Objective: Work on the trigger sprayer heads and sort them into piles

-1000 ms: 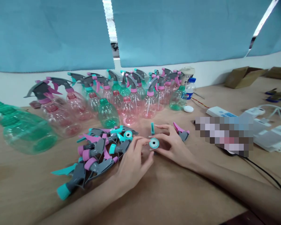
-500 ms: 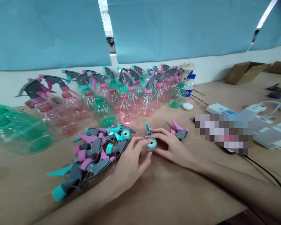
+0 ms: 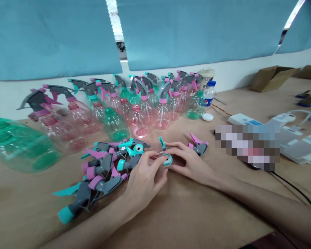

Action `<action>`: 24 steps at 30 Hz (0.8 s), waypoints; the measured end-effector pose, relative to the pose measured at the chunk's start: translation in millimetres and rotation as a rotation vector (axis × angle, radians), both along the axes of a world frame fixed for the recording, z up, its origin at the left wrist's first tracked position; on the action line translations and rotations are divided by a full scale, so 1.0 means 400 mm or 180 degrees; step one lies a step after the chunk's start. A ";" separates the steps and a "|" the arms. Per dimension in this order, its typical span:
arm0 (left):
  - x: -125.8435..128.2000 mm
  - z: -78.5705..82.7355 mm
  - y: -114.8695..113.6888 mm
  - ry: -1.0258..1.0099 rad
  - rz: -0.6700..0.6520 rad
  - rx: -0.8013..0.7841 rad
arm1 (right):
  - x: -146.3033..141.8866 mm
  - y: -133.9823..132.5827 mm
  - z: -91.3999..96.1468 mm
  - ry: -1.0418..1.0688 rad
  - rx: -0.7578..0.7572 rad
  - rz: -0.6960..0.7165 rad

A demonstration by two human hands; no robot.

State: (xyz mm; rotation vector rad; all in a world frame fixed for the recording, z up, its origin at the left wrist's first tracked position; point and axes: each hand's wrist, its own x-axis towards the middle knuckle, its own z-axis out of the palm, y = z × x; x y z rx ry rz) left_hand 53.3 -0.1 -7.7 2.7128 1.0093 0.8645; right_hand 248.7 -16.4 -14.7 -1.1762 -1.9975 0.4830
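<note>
Both my hands meet over a teal spray head held just above the wooden table. My right hand wraps round the spray head from the right, its teal trigger sticking up behind. My left hand pinches the round teal collar with thumb and fingertips. A pile of loose grey, pink and teal spray heads lies just left of my left hand. One pink and grey spray head rests alone behind my right hand.
Rows of pink and green spray bottles stand at the back, with more lying at the left. White devices with cables and a blurred patch sit at the right. Cardboard boxes are at the far right.
My hands have lowered the teal spray head slightly toward the table and closed in tighter round its collar. The view has shifted a little.
</note>
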 end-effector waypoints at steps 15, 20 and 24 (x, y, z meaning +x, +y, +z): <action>0.010 -0.001 0.000 0.0382 0.0132 0.0532 | 0.005 0.003 0.002 0.0042 0.0101 -0.0078; 0.010 -0.001 0.004 0.0492 0.0075 0.0528 | 0.007 0.008 0.004 -0.0008 0.0091 -0.0069; 0.008 0.002 0.011 0.0433 -0.0031 0.0370 | 0.003 0.010 0.009 -0.0065 0.0057 -0.0061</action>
